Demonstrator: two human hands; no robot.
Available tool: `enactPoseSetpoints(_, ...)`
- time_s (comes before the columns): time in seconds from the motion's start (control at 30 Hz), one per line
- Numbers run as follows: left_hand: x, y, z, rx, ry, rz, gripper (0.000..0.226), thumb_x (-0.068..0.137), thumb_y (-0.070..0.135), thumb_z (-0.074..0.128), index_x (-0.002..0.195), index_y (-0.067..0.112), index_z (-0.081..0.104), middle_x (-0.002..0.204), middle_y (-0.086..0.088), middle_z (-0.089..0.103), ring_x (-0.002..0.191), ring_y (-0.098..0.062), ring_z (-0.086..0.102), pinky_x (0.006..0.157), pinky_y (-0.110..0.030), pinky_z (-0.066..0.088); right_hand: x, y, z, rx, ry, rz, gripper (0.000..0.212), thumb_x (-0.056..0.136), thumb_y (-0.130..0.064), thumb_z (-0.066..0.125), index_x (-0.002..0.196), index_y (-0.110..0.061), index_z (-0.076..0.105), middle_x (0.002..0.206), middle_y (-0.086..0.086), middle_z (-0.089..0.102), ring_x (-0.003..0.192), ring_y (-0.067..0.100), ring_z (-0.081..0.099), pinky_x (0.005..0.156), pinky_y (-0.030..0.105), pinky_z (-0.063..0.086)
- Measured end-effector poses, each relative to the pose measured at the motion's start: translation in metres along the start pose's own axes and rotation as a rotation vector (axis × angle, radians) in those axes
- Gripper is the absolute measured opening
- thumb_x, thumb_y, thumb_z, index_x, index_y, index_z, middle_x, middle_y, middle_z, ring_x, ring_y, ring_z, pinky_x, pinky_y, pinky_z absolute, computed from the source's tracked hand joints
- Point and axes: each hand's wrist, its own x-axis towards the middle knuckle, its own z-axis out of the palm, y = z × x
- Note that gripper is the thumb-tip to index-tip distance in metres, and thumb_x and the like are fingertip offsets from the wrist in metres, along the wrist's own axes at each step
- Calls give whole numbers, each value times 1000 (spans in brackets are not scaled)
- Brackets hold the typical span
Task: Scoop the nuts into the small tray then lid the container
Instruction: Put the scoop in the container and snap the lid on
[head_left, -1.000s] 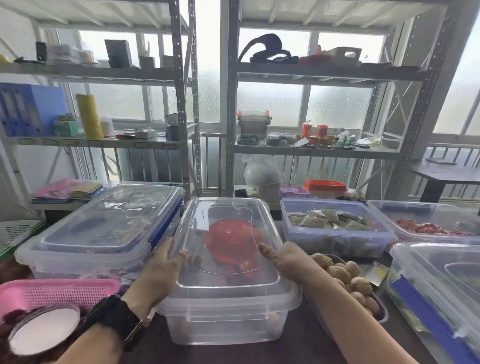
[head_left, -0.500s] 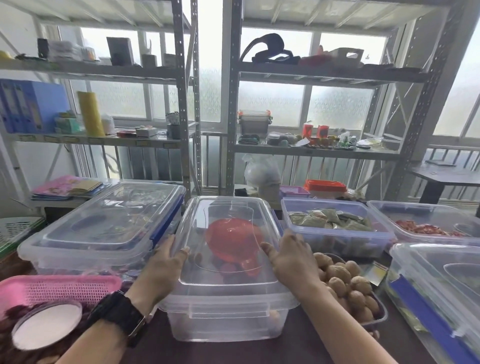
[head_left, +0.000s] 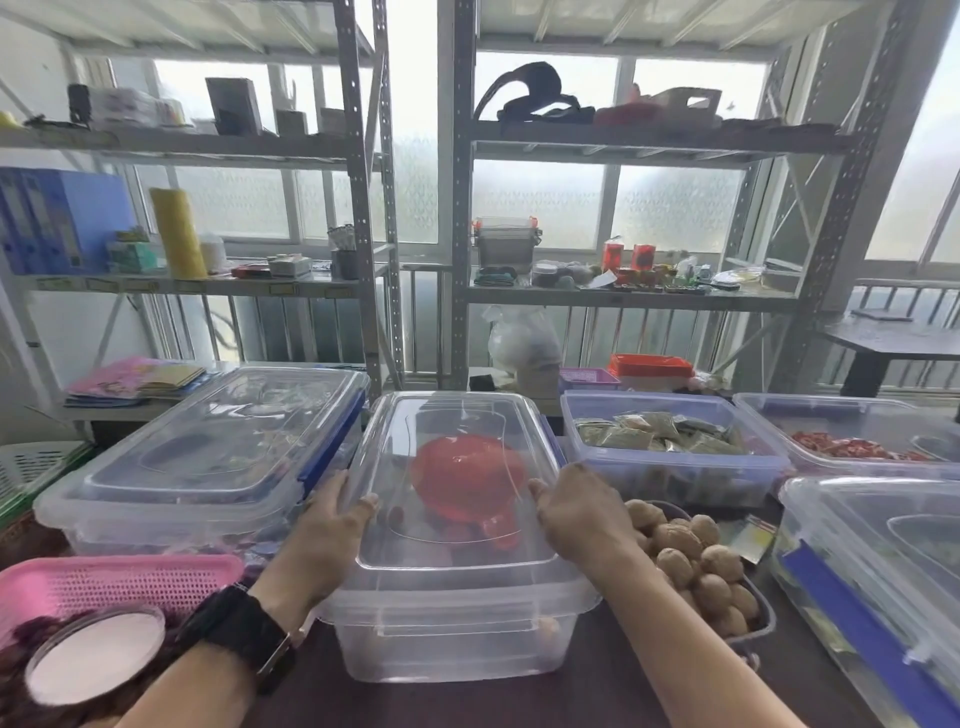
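A pink basket (head_left: 104, 582) sits at the far left of the counter (head_left: 597, 691), behind a round white lid (head_left: 96, 654). Behind those stands a large lidded bin (head_left: 208, 447). The left hand (head_left: 324, 535), a black watch (head_left: 236, 631) on its wrist, lies against the left edge of the clear lid (head_left: 452, 478), fingers (head_left: 363, 506) spread flat and gripping nothing. The lid rests on the clear container (head_left: 452, 639); a red scoop (head_left: 467, 486) shows through it. The right hand (head_left: 582, 512) presses the lid's right edge, fingers loosely curved, not closed around anything. Just right, the small tray (head_left: 761, 618) holds piled nuts (head_left: 691, 561).
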Motion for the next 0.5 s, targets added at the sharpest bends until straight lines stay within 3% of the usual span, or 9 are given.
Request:
enactPoseSetpoints(0.27, 0, -1, 0, 13, 23, -11, 75, 82, 56, 51, 149, 25, 38, 147, -8, 50, 132, -32, 51, 112, -55, 39, -6, -6, -9, -89, 45, -102, 34, 95, -37, 50, 97, -6, 66, 104, 14, 70, 99, 33, 65, 80, 35, 48)
enactPoseSetpoints(0.4, -3, 5, 2, -42, 31, -48, 70, 86, 53, 55, 148, 23, 39, 141, -8, 54, 127, -32, 55, 111, -54, 41, -11, -4, -5, -41, 46, -47, 39, 97, -39, 43, 113, -7, 59, 117, 14, 63, 108, 36, 62, 86, 39, 46)
enactPoseSetpoints(0.5, 0, 4, 0, -60, 70, -138, 74, 89, 52, 61, 144, 8, 41, 140, -17, 53, 127, -37, 53, 110, -54, 41, -12, -3, -3, -36, 48, -35, 40, 97, -38, 41, 116, -7, 57, 121, 14, 61, 111, 36, 61, 88, 40, 45)
